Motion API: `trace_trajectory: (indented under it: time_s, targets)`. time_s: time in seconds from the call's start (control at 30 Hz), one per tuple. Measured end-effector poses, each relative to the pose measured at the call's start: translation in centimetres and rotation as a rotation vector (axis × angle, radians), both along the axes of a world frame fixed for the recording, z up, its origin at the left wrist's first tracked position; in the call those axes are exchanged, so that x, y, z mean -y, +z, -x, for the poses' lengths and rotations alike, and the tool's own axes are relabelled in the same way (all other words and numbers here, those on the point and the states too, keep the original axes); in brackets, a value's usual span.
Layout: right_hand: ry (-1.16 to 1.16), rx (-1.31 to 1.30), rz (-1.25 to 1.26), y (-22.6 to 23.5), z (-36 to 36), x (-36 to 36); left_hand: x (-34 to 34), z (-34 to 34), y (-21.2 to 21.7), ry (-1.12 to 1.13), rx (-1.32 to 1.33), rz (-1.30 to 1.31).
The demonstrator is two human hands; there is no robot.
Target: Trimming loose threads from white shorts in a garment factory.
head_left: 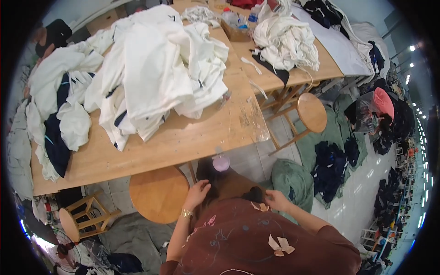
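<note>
My left hand [198,193], with a gold watch [186,213] at its wrist, is at the left side of my lap. Its fingers are bent in against dark cloth, and what they hold, if anything, is hidden. On the other side, my right hand [277,200] has its fingers pressed together at a dark patch of cloth [255,194] by the hem of my brown shirt [261,233]. Between and beyond the hands, a pale pink round object [221,163] shows just below the table edge; its kind is unclear.
A wooden table [183,149] ahead bears a large heap of white garments [156,68]. Wooden stools stand at the left [158,195] and right [311,112]. A green cloth bundle [293,183] and navy garments [330,165] lie on the floor. A fan [64,250] is lower left.
</note>
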State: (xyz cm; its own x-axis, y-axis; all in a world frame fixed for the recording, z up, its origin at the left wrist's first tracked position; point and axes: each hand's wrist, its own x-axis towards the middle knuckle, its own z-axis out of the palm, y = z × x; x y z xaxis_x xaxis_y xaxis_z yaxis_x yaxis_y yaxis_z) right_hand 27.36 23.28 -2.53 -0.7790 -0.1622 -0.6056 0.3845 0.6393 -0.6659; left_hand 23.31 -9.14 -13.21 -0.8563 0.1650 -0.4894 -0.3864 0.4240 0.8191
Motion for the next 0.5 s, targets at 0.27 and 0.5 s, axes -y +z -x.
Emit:
trace_trajectory:
  time_s: [0.27,0.5]
  targets:
    - [0.244,-0.341,-0.519,-8.7,2.1,0.1,0.0,5.4,14.4,0.083,-0.398,-0.173]
    - [0.808,0.035,-0.198,-0.7,9.2,0.2,2.5,4.3,31.8,0.117,-1.028,-0.137]
